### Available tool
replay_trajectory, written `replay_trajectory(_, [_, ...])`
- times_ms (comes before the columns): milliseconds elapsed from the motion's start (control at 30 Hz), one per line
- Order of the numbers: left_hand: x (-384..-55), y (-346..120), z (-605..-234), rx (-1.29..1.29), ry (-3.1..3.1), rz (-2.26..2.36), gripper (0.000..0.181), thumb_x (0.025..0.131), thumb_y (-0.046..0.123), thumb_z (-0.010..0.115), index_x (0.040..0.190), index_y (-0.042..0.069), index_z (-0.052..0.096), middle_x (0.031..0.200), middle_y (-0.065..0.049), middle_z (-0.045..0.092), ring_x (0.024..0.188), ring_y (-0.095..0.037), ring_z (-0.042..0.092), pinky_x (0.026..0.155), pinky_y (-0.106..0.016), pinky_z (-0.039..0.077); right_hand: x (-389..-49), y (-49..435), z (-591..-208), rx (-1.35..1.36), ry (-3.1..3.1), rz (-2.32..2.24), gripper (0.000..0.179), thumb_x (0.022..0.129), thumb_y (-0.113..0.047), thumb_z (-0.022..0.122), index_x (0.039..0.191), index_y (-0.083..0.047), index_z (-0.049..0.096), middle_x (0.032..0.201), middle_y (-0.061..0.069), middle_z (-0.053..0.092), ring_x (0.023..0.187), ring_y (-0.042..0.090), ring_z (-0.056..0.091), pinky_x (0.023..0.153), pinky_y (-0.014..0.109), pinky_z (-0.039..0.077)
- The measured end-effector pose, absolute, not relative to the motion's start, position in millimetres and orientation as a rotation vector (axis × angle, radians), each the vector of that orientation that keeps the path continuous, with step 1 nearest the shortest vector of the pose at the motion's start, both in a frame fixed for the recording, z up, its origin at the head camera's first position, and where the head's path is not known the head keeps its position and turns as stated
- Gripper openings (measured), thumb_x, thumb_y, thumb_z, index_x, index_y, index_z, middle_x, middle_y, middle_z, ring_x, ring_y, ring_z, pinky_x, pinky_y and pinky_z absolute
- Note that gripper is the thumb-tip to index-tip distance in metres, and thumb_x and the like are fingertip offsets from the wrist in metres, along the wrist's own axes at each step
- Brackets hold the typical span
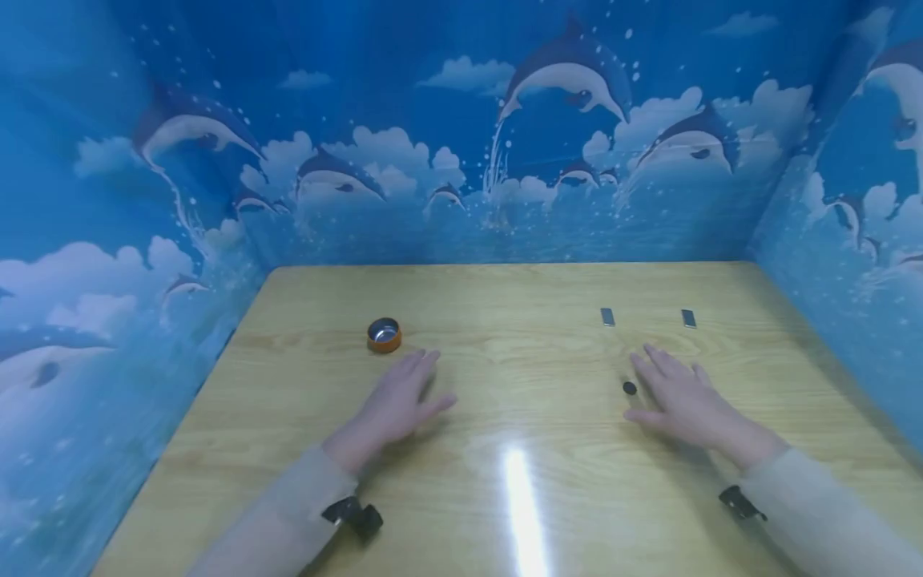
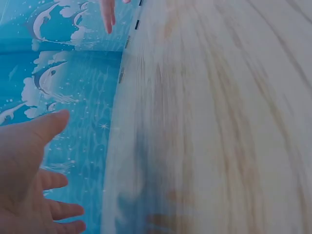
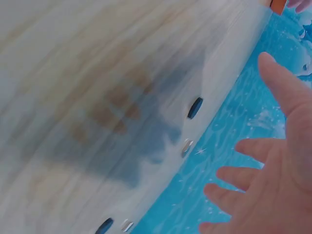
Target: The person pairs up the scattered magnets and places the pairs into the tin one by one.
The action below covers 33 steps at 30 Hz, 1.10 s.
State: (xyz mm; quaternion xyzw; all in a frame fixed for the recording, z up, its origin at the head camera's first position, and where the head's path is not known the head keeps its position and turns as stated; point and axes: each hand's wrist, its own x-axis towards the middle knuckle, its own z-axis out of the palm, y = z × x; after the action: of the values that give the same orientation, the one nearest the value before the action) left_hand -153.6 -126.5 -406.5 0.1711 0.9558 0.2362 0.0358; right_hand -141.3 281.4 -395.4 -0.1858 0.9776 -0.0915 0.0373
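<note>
My left hand (image 1: 395, 405) hovers over the wooden table with fingers extended and thumb apart, holding nothing. Just beyond its fingertips stands a small round bowl (image 1: 385, 348), orange outside and metallic inside. On the other side, my right hand (image 1: 685, 401) is spread above the table, also holding nothing. A black round disc (image 1: 630, 388) lies beside its thumb and fingers. Farther back are two small grey rectangular pieces, one on the left (image 1: 608, 317) and one on the right (image 1: 688, 319). The right wrist view shows a second dark disc (image 3: 104, 226), hidden in the head view.
The wooden tabletop (image 1: 497, 320) ends at a blue dolphin-print backdrop (image 1: 497, 224) along the back and both sides. A bright light reflection runs down the table's front middle. Dark devices are strapped to the left wrist (image 1: 353, 517) and right wrist (image 1: 741, 503).
</note>
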Motion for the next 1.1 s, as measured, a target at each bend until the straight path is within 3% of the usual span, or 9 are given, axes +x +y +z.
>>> replay_trajectory(267, [-165.4,-109.9,-404.8,0.344,2.706,1.184,0.065,0.088,0.037,0.063,0.142,0.011,0.037,0.141,-0.010,0.042,0.127,-0.027,0.040,0.105,-0.046,0.033,-149.3,300.2,-393.9,-0.603,3.015,-0.433,0.081,0.084,-0.043,0.065,0.137,0.010,0.035,0.139,0.036,0.029,0.120,0.056,0.031,0.094,0.072,0.021])
replay_trajectory(567, [-179.7,-88.0,-413.0,0.333,2.486,1.455,0.054,0.086,0.021,0.067,0.134,0.006,0.047,0.126,-0.013,0.055,0.112,-0.027,0.055,0.094,-0.039,0.046,-152.2,322.0,-392.0,-0.489,2.987,-0.626,0.075,0.087,-0.038,0.064,0.135,0.012,0.036,0.133,0.037,0.034,0.117,0.055,0.035,0.094,0.068,0.029])
replay_trajectory(867, [-190.8,-62.0,-416.0,0.318,2.393,1.448,0.048,0.085,0.023,0.069,0.129,0.012,0.053,0.121,-0.005,0.059,0.108,-0.021,0.057,0.091,-0.036,0.048,-156.5,348.6,-396.9,-0.356,2.939,-0.643,0.072,0.090,-0.040,0.060,0.135,0.010,0.036,0.130,0.038,0.035,0.111,0.054,0.041,0.088,0.067,0.034])
replay_trajectory(1100, [-195.5,-35.9,-423.0,0.433,2.367,1.491,0.042,0.083,0.019,0.071,0.122,0.007,0.059,0.113,-0.007,0.063,0.100,-0.019,0.060,0.087,-0.029,0.050,-157.1,364.4,-400.2,-0.306,2.919,-0.604,0.070,0.090,-0.039,0.059,0.132,0.013,0.038,0.123,0.038,0.040,0.107,0.053,0.044,0.085,0.066,0.038])
